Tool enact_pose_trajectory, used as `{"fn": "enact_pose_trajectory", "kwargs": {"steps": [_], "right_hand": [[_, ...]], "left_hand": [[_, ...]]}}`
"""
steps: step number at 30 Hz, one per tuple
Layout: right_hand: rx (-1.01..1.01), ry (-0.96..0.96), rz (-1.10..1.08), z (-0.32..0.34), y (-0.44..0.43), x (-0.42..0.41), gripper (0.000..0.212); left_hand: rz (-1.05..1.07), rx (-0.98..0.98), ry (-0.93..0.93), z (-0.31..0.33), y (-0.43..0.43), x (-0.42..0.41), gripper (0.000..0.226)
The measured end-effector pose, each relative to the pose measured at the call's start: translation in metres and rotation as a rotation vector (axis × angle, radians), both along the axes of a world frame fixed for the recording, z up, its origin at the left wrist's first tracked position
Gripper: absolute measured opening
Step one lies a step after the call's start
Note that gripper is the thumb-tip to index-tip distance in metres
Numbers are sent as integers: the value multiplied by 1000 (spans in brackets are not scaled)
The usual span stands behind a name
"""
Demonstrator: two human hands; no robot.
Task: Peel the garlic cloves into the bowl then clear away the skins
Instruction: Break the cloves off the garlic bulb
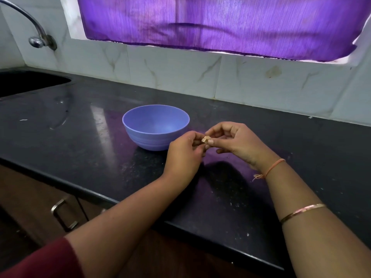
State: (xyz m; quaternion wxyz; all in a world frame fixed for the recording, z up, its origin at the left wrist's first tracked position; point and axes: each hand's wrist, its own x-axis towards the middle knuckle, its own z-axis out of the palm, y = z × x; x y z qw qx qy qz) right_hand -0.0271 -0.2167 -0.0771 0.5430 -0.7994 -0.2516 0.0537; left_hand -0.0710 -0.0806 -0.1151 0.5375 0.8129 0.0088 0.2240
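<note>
Hands meet just to the right of the blue bowl (138, 137), close by its rim, and between them sits one garlic clove (205, 140), pale and papery. Left hand (183, 155) curls its fingers round the clove from the near side, while right hand (236, 143) pinches it from the other, thumbnail against the skin. Both hover above the black counter (100, 157), where the bowl stands upright. Right forearm carries an orange thread (275, 166) and a thin bangle (301, 212). Far left of the bowl, a dark sink (30, 81) and chrome tap (36, 37); behind the bowl, a purple curtain (220, 23) above the tiled wall
</note>
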Motion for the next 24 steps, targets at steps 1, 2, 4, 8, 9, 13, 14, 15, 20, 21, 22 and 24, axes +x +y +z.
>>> {"fn": "enact_pose_trajectory", "kwargs": {"steps": [1, 2, 4, 8, 9, 13, 14, 15, 20, 21, 22, 24], "right_hand": [[-13, -24, -5, 0, 0, 1, 15], [-29, -46, -6, -1, 1, 1, 15], [-53, -77, 13, -2, 2, 1, 16], [-22, -77, 27, -4, 3, 1, 17], [-14, -80, 19, -5, 3, 1, 16], [-4, -83, -4, -5, 2, 2, 20], [-7, -87, -9, -4, 2, 3, 22], [-7, -90, -13, -4, 2, 3, 22], [15, -71, -67, -3, -1, 3, 15], [12, -47, -57, -3, -1, 3, 13], [5, -27, -50, -3, -1, 3, 11], [-14, -21, -63, -3, 0, 2, 11]], "left_hand": [[-1, 3, -5, 0, 0, 0, 16], [-1, 11, -11, 0, 0, 0, 18], [5, 34, -20, 1, 0, 0, 21], [21, 47, -43, 3, 2, -1, 23], [20, 61, -46, 3, 2, -2, 23], [20, 89, -47, 4, 3, -2, 22], [17, 85, -48, 4, 3, -3, 23], [16, 81, -52, 5, 3, -3, 22], [13, 29, -59, 8, 5, -5, 18], [9, 17, -51, 7, 5, -5, 17], [7, 8, -46, 7, 4, -5, 16], [3, 15, -34, 6, 3, -4, 16]]}}
